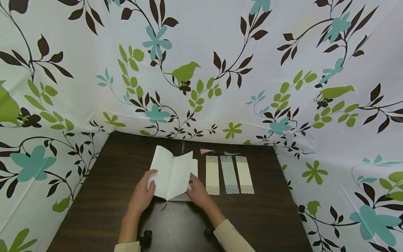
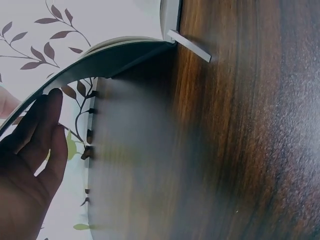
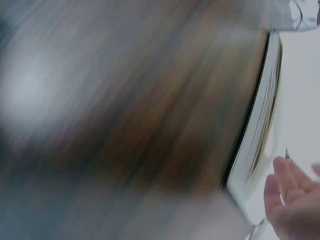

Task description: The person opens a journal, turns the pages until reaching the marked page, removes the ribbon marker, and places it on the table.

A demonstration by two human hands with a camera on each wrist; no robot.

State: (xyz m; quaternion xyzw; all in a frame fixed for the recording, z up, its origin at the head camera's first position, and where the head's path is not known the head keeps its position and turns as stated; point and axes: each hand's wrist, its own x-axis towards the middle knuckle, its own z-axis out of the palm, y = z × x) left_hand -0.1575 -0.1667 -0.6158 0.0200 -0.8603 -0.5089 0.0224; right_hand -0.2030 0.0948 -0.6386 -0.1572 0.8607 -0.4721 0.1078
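Observation:
A notebook [image 1: 162, 171] with blank white pages lies open, its left half lifted off the table. My left hand [image 1: 143, 192] grips the left edge, thumb over the page. In the left wrist view its fingers [image 2: 52, 115] lie under the dark cover [image 2: 125, 57]. My right hand [image 1: 198, 192] pinches a raised page [image 1: 182, 171] at its right edge; its fingers [image 3: 285, 180] are bent beside the page stack [image 3: 257, 125] in the right wrist view. A thin ribbon marker [image 2: 190, 46] hangs from the bottom of the spine.
Three tasselled bookmarks, a cream one [image 1: 212, 175], a green one [image 1: 230, 174] and another cream one [image 1: 245, 174], lie right of the notebook. A pale tassel [image 1: 182, 147] shows behind it. The dark wooden table [image 1: 104, 196] meets a patterned cloth [image 1: 195, 122] at the back and sides.

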